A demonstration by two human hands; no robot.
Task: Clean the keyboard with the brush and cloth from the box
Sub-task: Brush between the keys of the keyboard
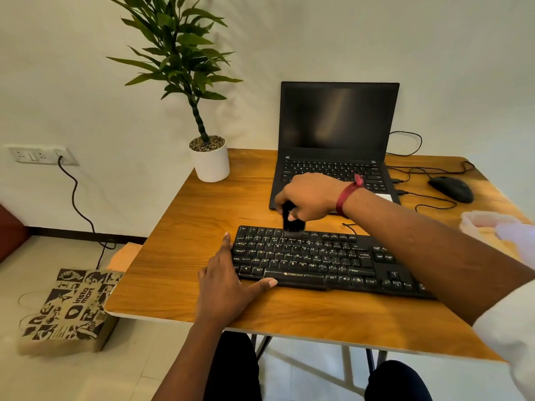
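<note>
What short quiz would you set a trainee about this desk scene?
1. True or false: the right hand grips the brush, whose bristles are on the top key row of the keyboard.
2. Where is the left hand? A: on the person's lap. B: against the keyboard's left end, fingers straight. C: raised in the air.
3. Fill in: the screen of the laptop behind the keyboard is ____.

Key: 1 true; 2 B; 3 dark.
</note>
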